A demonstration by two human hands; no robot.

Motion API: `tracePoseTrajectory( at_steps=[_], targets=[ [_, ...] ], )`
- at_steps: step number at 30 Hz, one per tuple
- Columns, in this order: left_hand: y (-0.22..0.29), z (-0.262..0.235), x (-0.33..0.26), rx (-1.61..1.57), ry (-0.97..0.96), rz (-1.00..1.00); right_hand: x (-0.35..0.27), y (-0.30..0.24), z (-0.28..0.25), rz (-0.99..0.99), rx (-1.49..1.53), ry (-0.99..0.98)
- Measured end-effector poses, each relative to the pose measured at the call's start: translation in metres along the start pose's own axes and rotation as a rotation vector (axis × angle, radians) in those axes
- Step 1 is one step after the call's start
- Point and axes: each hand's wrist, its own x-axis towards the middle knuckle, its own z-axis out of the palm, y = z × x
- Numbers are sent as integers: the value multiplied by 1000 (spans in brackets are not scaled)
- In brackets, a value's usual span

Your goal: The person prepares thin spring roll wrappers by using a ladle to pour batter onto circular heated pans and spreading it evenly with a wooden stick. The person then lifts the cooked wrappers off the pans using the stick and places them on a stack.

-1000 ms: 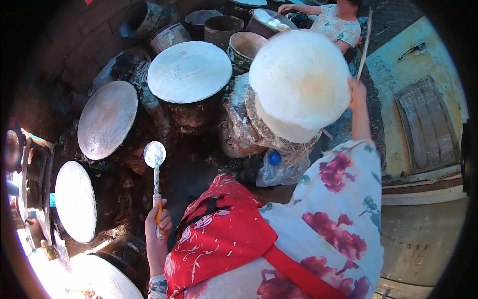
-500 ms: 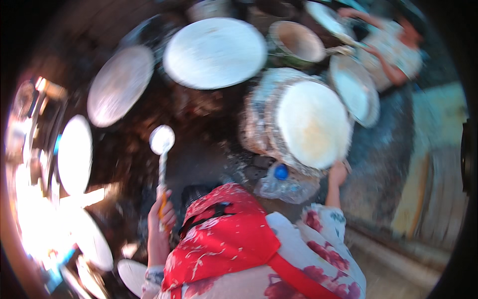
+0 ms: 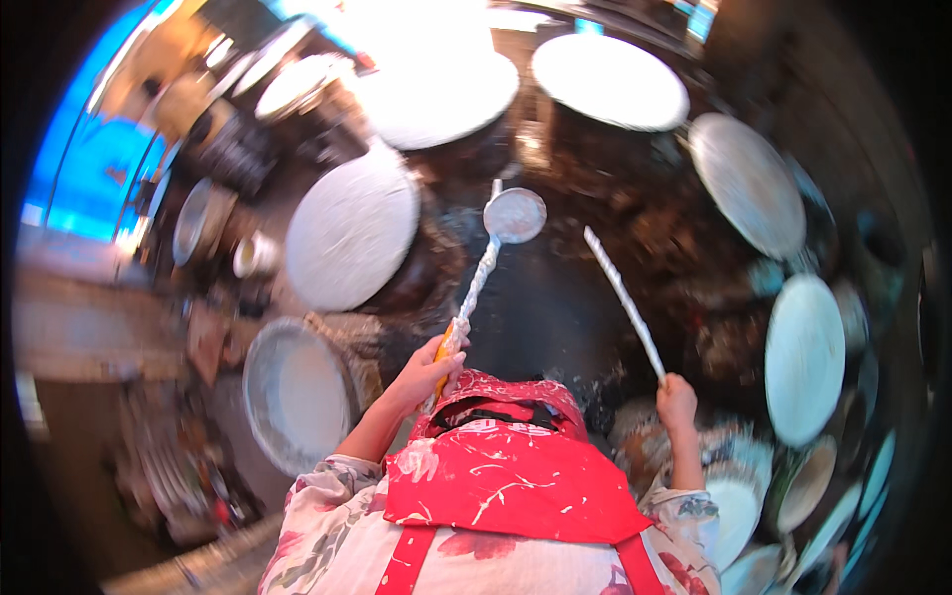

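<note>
My left hand (image 3: pixel 426 372) is closed around the orange grip of a ladle (image 3: pixel 515 215) with a white-coated, twisted-looking handle. Its round bowl, smeared white, points away from me over dark ground. In my right hand (image 3: pixel 677 402) is a long, thin white stick (image 3: pixel 623 296), slanting up and to the left. Between the hands, below them, is my red apron (image 3: pixel 516 486) with white splashes. A large round white disc (image 3: pixel 354 233) stands left of the ladle. Nearer me on the left is a wide basin (image 3: pixel 260 387) with pale contents.
More round white discs (image 3: pixel 610 81) curve around the far side, including a greyish one (image 3: pixel 747 183) and one at right (image 3: pixel 804 359). A bucket of white liquid (image 3: pixel 732 521) stands by my right forearm. A small white cup (image 3: pixel 256 255) sits at left. Bright light washes out the far side.
My view has swung left, bringing the bright side ahead and the bucket to my lower right. My right hand, earlier at the bucket's rim, now holds the stick. The ladle stays in my left hand.
</note>
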Motion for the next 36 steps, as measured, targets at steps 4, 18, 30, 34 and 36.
tracePoseTrajectory(
  at_steps=[4, 18, 30, 34, 36],
  targets=[
    [-46, -66, -118, -417, 116, 58, -2, -71, 57, -224, -120, -316],
    [-221, -208, -268, -397, 1043, -43, -12, -220, 95, -411, -306, -603],
    [-288, -410, -162, 549, 873, -455, -86, -234, 62, -276, -395, -536],
    [-315, -413, -168, 887, 748, -435, -107, -243, 64, -201, -384, -549],
    [-322, -402, -178, 651, 623, -448, -114, -234, 74, -205, -392, -552]
  ],
)
